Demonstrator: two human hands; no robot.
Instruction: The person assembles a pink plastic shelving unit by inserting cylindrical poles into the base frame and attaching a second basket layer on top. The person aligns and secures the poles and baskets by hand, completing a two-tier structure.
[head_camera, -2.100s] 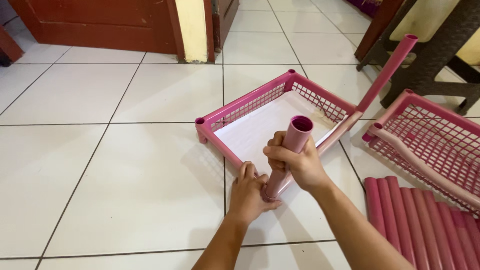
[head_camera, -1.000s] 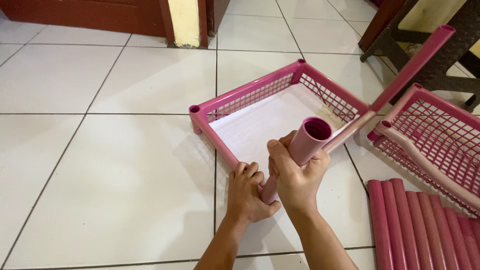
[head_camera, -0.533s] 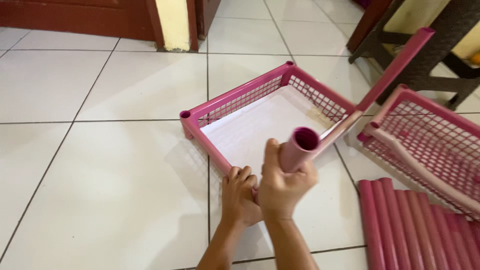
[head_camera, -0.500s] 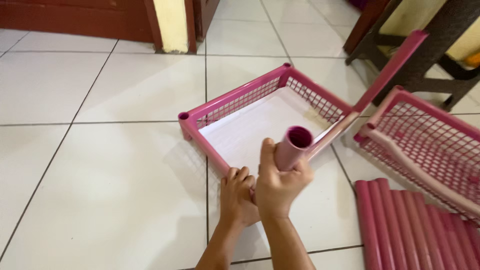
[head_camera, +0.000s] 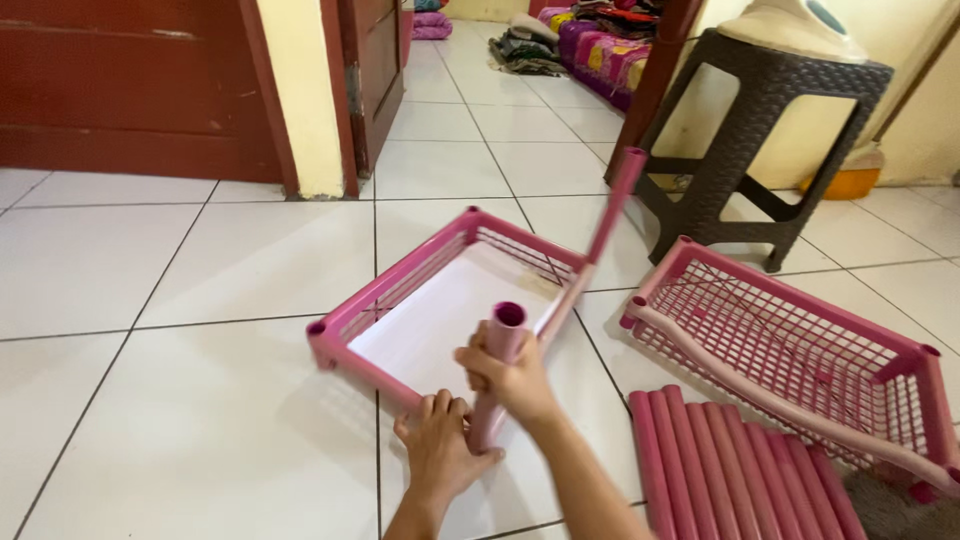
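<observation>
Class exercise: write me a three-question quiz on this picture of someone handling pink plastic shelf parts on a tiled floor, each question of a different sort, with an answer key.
1. True or false: the right hand grips an upright pink tube.
2. Where does the left hand rest? A) on the dark stool B) at the near corner of the pink tray, by the tube's base C) on the loose tubes
3. Fill in: the row of loose tubes lies on the floor in front of a second pink ____.

Key: 1 true; 2 B; 3 basket
</observation>
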